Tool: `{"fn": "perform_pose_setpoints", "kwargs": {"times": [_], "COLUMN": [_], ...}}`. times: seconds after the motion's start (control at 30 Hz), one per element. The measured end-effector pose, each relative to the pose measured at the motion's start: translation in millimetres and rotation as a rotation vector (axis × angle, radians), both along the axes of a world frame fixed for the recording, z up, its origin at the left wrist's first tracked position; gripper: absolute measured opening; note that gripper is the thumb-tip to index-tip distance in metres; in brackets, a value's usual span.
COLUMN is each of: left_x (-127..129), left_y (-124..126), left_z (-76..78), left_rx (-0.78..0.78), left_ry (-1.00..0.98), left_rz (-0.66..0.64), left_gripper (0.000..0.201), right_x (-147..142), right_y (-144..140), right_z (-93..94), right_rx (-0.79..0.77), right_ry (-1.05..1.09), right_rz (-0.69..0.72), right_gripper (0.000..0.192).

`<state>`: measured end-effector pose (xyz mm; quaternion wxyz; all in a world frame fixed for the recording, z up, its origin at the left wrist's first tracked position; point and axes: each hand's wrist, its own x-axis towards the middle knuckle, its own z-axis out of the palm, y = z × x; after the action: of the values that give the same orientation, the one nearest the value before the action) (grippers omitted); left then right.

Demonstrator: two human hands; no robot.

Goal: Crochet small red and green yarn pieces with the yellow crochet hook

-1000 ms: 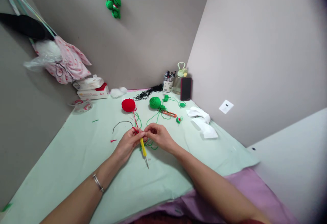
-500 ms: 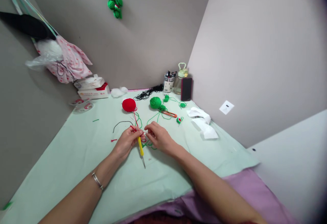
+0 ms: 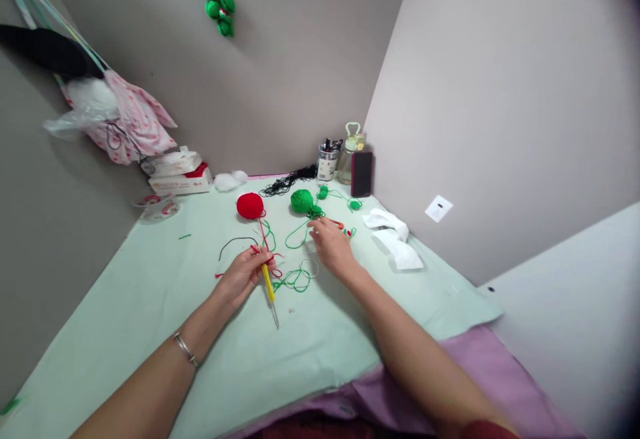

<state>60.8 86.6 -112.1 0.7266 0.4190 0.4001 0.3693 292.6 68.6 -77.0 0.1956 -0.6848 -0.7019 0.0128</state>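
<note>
Crochet hook [image 3: 269,281]: yellow handle, smooth, plastic-looking; shaft of bare metal. Red yarn ball [image 3: 249,206]: matt, soft fibre. Green yarn ball [image 3: 301,201]: matt, visibly wound strands. Bangle [image 3: 185,348]: polished metal, shiny. Table cover [image 3: 155,285]: cloth, matt, faintly creased. Bottle [image 3: 345,167]: see-through body, glass or plastic undetermined. Hanging bag [image 3: 67,123]: clear plastic film, crinkled, glossy. Stuffing tufts [image 3: 229,181]: white, fluffy fibre.

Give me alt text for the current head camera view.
The left hand holds a yellow-handled tool and red yarn; the right hand partly covers an orange tool near a green yarn ball. A red yarn ball sits beyond, on a pale green cloth.
</note>
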Motion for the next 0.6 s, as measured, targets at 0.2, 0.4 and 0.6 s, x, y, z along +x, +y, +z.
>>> {"fn": "perform_pose_setpoints", "kwargs": {"times": [0.2,0.4,0.6], "left_x": [2,3,3], "left_y": [-4,-8,-10], "left_z": [2.1,6.0,7.4], "left_rx": [-0.020,-0.042,-0.053], "left_ry": [-0.026,-0.035,-0.047], "left_rz": [-0.008,-0.019,-0.022], "left_gripper": [0.036,0.036,0.036], "right_x": [41,48,77], "right_y": [30,49,46], "right_z": [13.6,15.9,33.8], "right_rx": [-0.116,-0.215,-0.169], "right_ry": [-0.214,-0.240,-0.063], "right_rz": [-0.132,-0.107,-0.049], "right_gripper": [0.037,0.037,0.037]}}
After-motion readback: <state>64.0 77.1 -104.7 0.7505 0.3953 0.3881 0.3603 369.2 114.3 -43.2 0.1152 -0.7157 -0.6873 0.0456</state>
